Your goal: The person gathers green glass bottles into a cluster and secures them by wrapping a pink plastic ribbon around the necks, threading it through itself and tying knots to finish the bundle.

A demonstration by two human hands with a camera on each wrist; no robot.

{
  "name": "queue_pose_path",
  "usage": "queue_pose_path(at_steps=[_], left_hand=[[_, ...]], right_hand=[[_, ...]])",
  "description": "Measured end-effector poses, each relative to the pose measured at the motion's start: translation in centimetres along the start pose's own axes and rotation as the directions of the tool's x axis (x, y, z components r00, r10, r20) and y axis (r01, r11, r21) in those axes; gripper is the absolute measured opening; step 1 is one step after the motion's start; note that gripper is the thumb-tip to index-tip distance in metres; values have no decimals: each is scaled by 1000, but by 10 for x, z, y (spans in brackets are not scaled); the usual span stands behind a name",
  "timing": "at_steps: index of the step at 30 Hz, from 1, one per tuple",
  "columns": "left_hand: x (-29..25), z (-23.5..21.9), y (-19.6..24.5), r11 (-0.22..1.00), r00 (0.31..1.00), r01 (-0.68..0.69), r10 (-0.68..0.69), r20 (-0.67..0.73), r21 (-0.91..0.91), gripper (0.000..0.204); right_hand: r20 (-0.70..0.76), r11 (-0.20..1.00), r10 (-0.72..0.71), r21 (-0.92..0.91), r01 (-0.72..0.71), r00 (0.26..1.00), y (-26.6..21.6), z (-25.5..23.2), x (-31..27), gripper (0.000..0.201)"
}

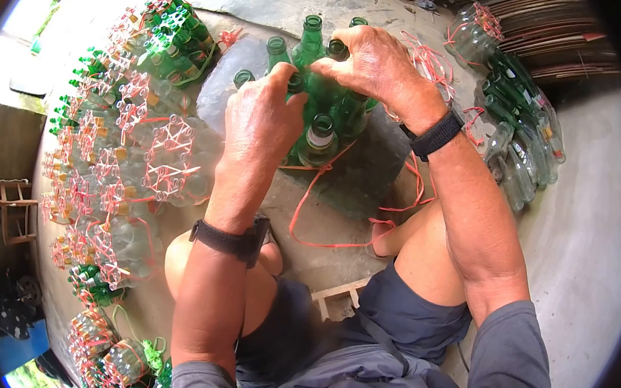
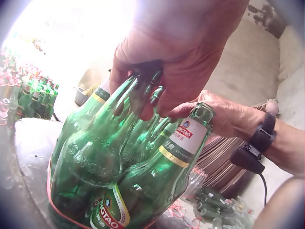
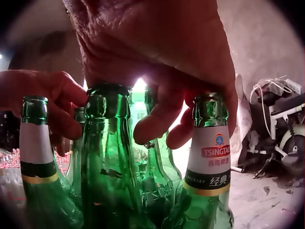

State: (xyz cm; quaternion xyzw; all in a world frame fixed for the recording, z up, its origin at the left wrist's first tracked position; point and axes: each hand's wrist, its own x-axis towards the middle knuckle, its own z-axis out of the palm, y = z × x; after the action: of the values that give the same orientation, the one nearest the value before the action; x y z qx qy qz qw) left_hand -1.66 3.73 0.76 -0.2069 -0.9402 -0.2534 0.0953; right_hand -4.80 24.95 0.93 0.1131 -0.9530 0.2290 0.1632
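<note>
A cluster of green glass beer bottles stands upright in front of the person, several with Tsingtao labels. Pinkish-red string runs round the lower part of the group. The left hand grips one bottle neck from above, thumb on one side and fingers on the other. Opposite it, the right hand holds another bottle's neck, its fingers curled down among the necks. A labelled bottle stands right beside those fingertips. The palms hide some bottle mouths.
Many string-tied bundles of clear and green bottles fill the floor at left. Loose string trails near the feet. Loose green and clear bottles lie at right, near stacked flat brown sheets. A wooden stool frame is far left.
</note>
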Motion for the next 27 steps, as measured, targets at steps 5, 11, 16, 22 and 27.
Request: queue_pose_path(at_steps=[5,11,16,22,27], left_hand=[[2,2,3,999,999,40,-40,1,-15,30],[1,4,3,999,999,36,-37,-19,-28,29],[3,3,4,999,999,48,-47,9,-22,33],[3,7,0,999,999,44,-44,0,-10,35],[3,5,4,999,999,53,-53,8,1,35]], right_hand=[[205,989,149,-26,-147,967,-12,-15,9,53],[132,993,117,-36,-113,984,-5,-2,12,55],[120,984,162,-94,-151,979,-8,3,14,55],[140,980,176,-121,-159,974,-8,6,13,54],[71,976,130,-185,-115,989,-4,16,10,54]])
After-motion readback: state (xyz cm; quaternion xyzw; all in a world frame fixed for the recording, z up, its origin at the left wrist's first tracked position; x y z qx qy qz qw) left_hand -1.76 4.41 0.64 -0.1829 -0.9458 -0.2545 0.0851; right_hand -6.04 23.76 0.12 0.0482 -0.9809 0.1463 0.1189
